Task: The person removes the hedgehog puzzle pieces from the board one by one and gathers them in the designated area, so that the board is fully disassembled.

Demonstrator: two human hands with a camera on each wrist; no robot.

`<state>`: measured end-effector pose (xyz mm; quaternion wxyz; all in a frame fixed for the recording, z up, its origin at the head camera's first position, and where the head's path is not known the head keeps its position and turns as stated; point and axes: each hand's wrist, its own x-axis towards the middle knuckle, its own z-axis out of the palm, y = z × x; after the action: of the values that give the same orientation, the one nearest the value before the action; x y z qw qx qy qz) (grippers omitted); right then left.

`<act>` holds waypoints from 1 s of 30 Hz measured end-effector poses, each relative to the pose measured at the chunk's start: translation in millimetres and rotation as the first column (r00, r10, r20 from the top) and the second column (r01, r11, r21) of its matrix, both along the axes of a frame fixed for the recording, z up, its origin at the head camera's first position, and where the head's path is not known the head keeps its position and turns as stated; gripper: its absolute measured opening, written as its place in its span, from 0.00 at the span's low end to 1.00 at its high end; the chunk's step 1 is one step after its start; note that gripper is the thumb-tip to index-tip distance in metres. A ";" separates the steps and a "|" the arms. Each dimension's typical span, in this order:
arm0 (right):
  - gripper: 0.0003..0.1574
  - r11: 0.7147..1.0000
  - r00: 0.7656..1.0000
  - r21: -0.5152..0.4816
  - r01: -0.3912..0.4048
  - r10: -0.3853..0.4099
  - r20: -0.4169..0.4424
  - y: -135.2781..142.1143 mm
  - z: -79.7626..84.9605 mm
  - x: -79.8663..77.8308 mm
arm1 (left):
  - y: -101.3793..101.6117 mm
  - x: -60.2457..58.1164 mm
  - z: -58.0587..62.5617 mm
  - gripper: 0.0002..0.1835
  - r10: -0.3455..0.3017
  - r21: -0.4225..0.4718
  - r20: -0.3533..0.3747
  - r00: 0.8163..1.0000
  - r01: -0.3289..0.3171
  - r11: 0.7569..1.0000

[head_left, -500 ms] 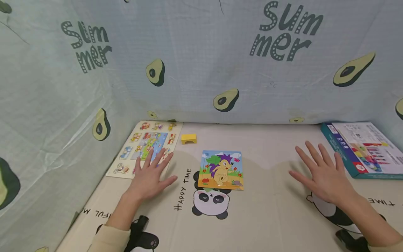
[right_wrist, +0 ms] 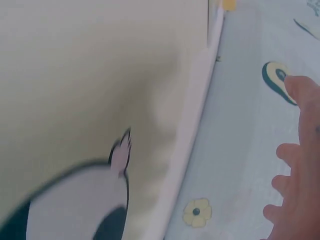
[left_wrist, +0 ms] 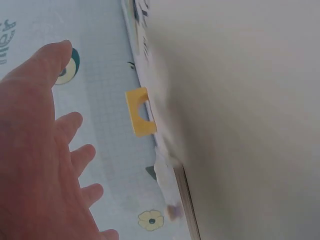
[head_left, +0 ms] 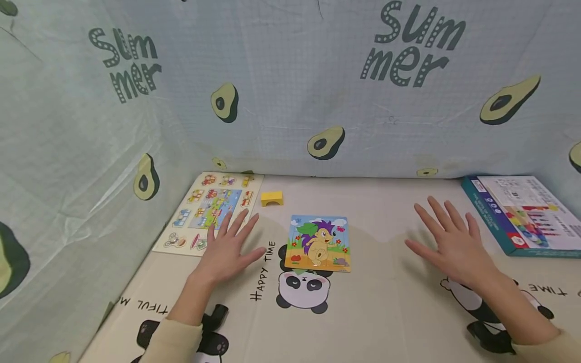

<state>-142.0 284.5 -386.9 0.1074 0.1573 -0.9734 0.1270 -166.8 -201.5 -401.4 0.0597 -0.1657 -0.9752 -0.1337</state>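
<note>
Both hands hover palm down above the table with fingers spread, holding nothing. My left hand (head_left: pixel 227 252) is nearest the vehicle puzzle board (head_left: pixel 181 242), and its fingertips overlap the board's right edge in the head view. Between the hands lies a square hedgehog picture puzzle (head_left: pixel 319 244), flat on the cloth. Behind it stands a yellow arch block (head_left: pixel 272 198), also seen as a yellow arch block (left_wrist: pixel 135 112) in the left wrist view. My right hand (head_left: pixel 458 252) is to the left of a teal-edged flat box (head_left: pixel 522 217), apart from it.
A pale tablecloth (head_left: pixel 372 312) printed with pandas and lettering covers the table. Hanging sheets with avocado prints, a back curtain (head_left: pixel 272 131) and a side curtain (head_left: pixel 91 212), close off the rear and left.
My left hand has moved right, towards the hedgehog puzzle. The right hand has shifted a little left and away from me. The puzzles, block and box stay where they were.
</note>
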 end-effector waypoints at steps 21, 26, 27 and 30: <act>0.50 0.979 0.996 -0.189 -0.082 0.076 -0.040 -60.9 -11.8 -30.8 | 43.6 -29.7 -24.5 0.44 -0.192 0.264 -0.009 0.981 0.187 0.946; 0.50 0.973 0.995 -0.208 -0.098 0.093 -0.031 -77.0 -14.0 -41.9 | 47.7 -35.0 -28.7 0.46 -0.204 0.304 0.020 0.979 0.188 0.934; 0.50 0.972 0.995 -0.214 -0.102 0.098 -0.026 -80.2 -14.3 -43.9 | 48.3 -35.8 -29.3 0.46 -0.208 0.314 0.029 0.978 0.188 0.930; 0.50 0.968 0.993 -0.222 -0.119 0.121 -0.006 -89.4 -15.6 -49.6 | 50.2 -38.4 -31.8 0.47 -0.224 0.348 0.061 0.973 0.189 0.918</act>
<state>-191.6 195.0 -402.5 0.1127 0.2026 -0.9423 0.2416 -205.1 -151.3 -433.2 0.0242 -0.2481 -0.9163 -0.3136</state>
